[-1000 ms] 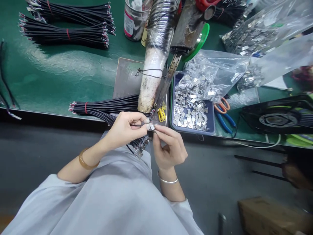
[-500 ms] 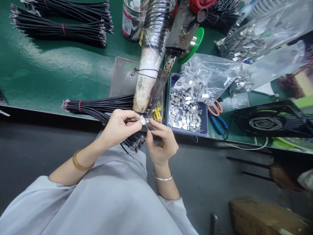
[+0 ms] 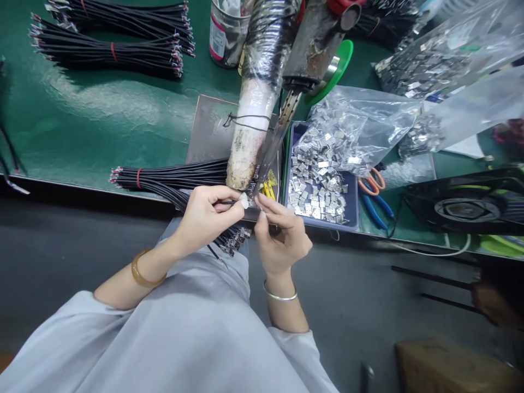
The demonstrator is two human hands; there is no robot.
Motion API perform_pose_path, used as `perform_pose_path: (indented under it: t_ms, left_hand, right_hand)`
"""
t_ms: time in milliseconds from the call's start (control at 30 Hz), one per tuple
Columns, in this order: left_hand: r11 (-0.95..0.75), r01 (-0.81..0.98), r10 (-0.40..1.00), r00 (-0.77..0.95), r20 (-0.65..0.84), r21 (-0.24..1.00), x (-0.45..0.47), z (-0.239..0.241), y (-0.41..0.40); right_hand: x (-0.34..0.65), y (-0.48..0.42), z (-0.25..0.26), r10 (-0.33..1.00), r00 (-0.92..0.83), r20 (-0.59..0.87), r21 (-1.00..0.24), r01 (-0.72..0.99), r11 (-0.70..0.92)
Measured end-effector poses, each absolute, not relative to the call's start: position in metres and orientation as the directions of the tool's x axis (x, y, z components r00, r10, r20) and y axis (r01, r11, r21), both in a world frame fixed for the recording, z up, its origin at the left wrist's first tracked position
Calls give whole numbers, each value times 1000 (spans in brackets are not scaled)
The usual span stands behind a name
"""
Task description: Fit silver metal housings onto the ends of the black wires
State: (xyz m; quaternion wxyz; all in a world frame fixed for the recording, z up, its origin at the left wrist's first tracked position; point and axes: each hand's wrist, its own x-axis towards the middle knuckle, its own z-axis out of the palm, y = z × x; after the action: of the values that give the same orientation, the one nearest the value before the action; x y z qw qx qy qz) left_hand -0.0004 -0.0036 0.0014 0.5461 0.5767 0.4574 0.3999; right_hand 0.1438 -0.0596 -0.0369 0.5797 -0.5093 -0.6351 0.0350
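My left hand (image 3: 207, 215) is closed in a pinch on the end of a black cable, right under the soldering iron (image 3: 282, 117). A small white wrapping (image 3: 244, 200) shows at its thumb tip. Just to the right, my right hand (image 3: 283, 232) pinches a thin silvery wire, probably solder, between thumb and fingers. The fingertips of both hands nearly meet, and small metal connector parts between them are too small to make out. A bundle of black cables (image 3: 176, 176) lies beside my left hand. Below it, cables with metal connectors (image 3: 235, 240) hang over my lap.
A wrapped hose (image 3: 249, 125) comes down beside the iron. A blue tray (image 3: 352, 218) of metal connector shells stands at right, with a plastic bag (image 3: 368, 125) partly over it. Pliers (image 3: 374, 199), a black fan (image 3: 462, 204), cable bundles (image 3: 110, 54) and a tub (image 3: 227, 41) surround this.
The whole view has shifted slightly, so things appear further right. My right hand has drawn a little away from the left, and less of the thin wire shows between them.
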Motion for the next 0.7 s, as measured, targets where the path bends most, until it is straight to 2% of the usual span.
perform_pose_path:
  t_ms: [100,200,333,500,700]
  left_hand:
    - [-62,130,923,386,7,990,-6,2,-2]
    - [-108,131,875,484,32,986,-12,4,0]
    - [-115,95,859,510,51,989,-16,3,1]
    - [-159,84,863,495,97,984,-20,0,3]
    - [-164,51,850,513,115,985,-24,-3,5]
  right_hand:
    - [151,-62,-34,670,242,702,-649,606,461]
    - [159,-66,-26,699,190,689,-603,685,409]
    - [164,-69,-14,797,4,604,-465,814,348]
    - [163,-68,-10,818,-182,546,-256,893,369]
    - [170,-63,-5,869,-263,418,-166,919,358]
